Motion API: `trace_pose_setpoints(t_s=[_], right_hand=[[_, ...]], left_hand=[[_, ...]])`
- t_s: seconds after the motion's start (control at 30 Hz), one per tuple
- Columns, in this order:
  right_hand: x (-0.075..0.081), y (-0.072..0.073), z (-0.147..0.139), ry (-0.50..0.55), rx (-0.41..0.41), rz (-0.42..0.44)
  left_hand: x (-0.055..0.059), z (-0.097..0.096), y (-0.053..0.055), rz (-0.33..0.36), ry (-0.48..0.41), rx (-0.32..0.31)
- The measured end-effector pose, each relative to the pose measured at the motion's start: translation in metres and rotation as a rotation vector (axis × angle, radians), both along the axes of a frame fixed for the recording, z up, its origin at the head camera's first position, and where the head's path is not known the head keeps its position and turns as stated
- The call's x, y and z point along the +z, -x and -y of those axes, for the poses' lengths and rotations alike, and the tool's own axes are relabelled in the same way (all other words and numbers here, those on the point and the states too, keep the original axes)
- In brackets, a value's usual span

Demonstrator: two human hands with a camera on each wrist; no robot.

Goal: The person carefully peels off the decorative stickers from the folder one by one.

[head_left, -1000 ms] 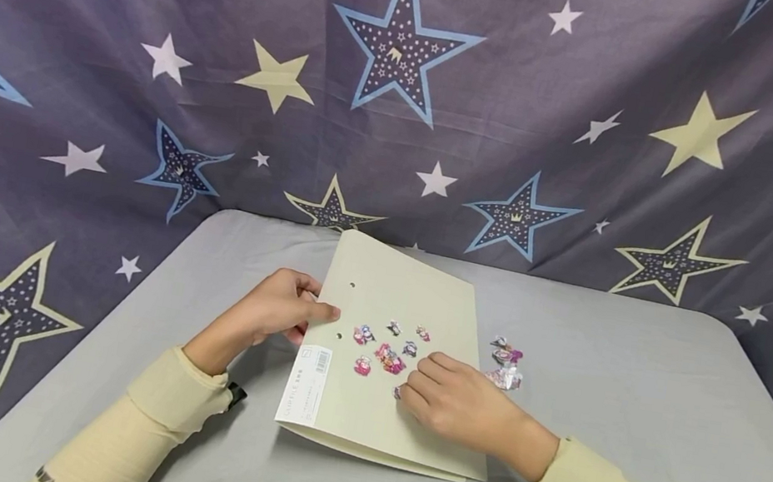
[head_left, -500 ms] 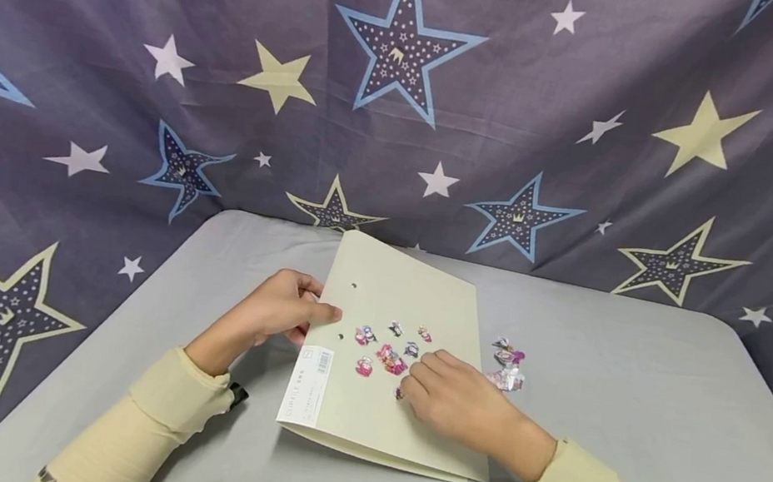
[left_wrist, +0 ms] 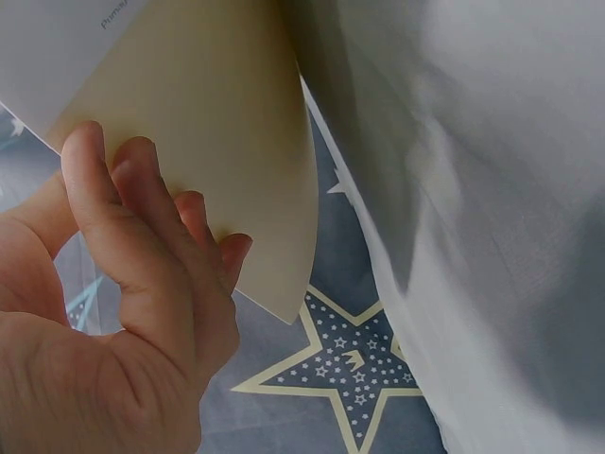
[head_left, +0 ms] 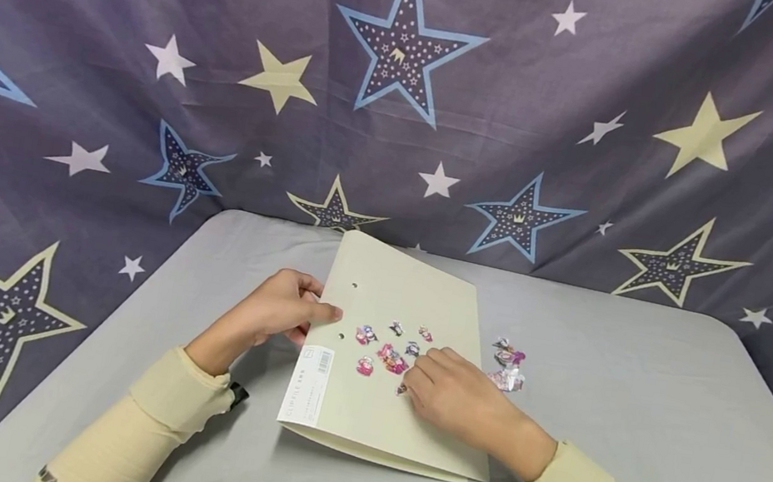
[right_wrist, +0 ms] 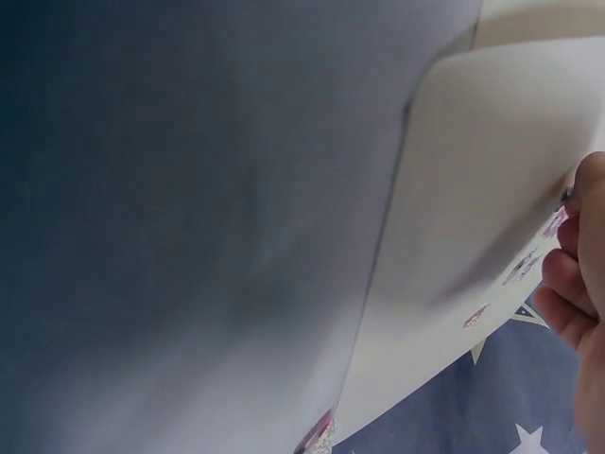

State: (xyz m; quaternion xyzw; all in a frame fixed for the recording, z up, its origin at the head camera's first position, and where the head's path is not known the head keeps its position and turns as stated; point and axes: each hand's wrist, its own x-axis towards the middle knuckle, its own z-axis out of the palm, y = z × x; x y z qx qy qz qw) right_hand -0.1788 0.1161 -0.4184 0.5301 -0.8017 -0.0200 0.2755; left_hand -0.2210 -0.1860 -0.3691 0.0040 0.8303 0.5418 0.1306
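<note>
A cream file folder (head_left: 411, 279) lies at a slant on the table, several small colourful stickers scattered on its cover. My left hand (head_left: 280, 308) grips the folder's left edge, thumb on top; in the left wrist view its fingers (left_wrist: 142, 208) support the underside. My right hand (head_left: 452, 399) is over the lower right of the cover with fingers curled. At its fingertips a small dark sticker (head_left: 401, 390) is pinched against the cover, mostly hidden by the hand. Just up and left of it sits a pink sticker cluster (head_left: 392, 358). The right wrist view shows the curled fingers (right_wrist: 565, 274) above the cover.
Shiny pink and clear pieces (head_left: 506, 367) lie in a small pile on the grey table (head_left: 622, 379), right of the folder. A white label (head_left: 306, 384) runs along the folder's lower left. Behind the table hangs a star-patterned curtain (head_left: 488, 80).
My right forearm has swung slightly to the left, and the fingers have shifted a little around the small dark sticker. The left hand keeps its grip on the folder.
</note>
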Motion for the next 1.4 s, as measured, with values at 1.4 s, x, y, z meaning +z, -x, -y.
trace_pose_setpoints(t_s=[1.4], right_hand=[[0.015, 0.022, -0.024, 0.220, -0.116, 0.187]], left_hand=[[0.001, 0.000, -0.001, 0.003, 0.008, 0.007]])
